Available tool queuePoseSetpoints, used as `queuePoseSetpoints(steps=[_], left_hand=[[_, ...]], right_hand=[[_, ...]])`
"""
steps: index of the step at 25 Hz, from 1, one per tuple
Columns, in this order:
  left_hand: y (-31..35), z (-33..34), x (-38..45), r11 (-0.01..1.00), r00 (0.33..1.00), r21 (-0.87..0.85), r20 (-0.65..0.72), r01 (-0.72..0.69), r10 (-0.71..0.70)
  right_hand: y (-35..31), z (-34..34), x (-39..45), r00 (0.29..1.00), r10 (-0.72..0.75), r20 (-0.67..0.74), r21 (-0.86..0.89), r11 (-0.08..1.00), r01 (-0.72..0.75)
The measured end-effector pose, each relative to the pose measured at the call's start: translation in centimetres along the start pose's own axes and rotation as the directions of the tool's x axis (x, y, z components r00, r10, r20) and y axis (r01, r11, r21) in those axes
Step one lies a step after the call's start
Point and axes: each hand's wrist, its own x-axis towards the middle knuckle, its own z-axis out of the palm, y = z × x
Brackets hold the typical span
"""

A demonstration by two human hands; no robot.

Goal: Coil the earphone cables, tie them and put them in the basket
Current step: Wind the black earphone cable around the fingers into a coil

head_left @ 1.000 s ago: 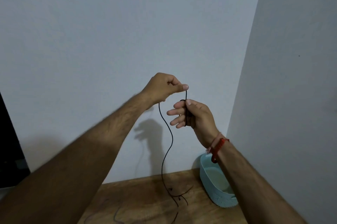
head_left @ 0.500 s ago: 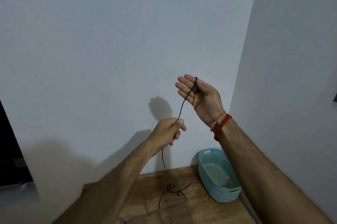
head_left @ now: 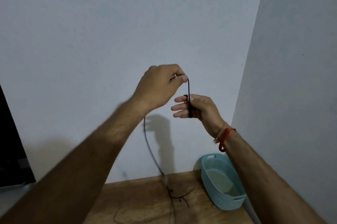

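Observation:
A thin black earphone cable (head_left: 188,89) runs from my left hand (head_left: 160,89) down to my right hand (head_left: 195,108). My left hand pinches the cable between thumb and forefinger, raised just above and left of the right. Several turns of the cable are wound around the outstretched fingers of my right hand, whose thumb presses on the coil. The rest of the cable hangs blurred below my left forearm and trails onto the wooden table (head_left: 138,203). A light blue plastic basket (head_left: 228,200) stands at the table's right end and looks empty.
White walls meet in a corner just behind and right of the basket. More dark cable ends (head_left: 180,196) lie loose on the table below my hands. A dark object (head_left: 11,150) stands at the far left edge.
My left hand has risen from below the right hand to above it, carrying the cable over the fingers. My right hand has lowered and turned, with more turns wound on it.

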Motion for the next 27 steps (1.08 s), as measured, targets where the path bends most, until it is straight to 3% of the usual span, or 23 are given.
queuePoseSetpoints(steps=[6,9,13,17,23,27], left_hand=[[-3.7,4.0,4.2,0.885,0.966,-0.386,0.092,0.26,-0.243],[-5.4,6.0,2.9,0.812,0.933,-0.458,0.198,0.36,-0.302],[-4.9,8.5,-1.6,0.795,0.894,-0.428,0.321,0.43,-0.311],[-4.3,8.6,-5.4,0.859,0.892,-0.328,0.362,0.394,-0.271],[-2.5,3.5,-4.7,0.958,0.962,-0.185,0.206,0.219,-0.18],[-1.4,1.3,-1.7,0.894,0.959,-0.352,0.154,0.279,-0.238]], right_hand=[[-2.7,1.1,-0.1,0.993,-0.111,-0.042,0.103,0.988,0.115],[-3.6,1.2,0.5,0.987,-0.149,-0.065,0.169,0.973,0.158],[-3.3,1.3,2.2,0.977,-0.159,-0.143,0.221,0.957,0.188],[-2.0,0.8,3.7,0.963,-0.131,-0.235,0.14,0.976,0.167],[-0.3,0.5,3.0,0.976,-0.15,-0.157,-0.169,0.978,0.123],[-0.3,1.6,1.4,0.987,-0.156,-0.048,-0.143,0.979,0.148]])
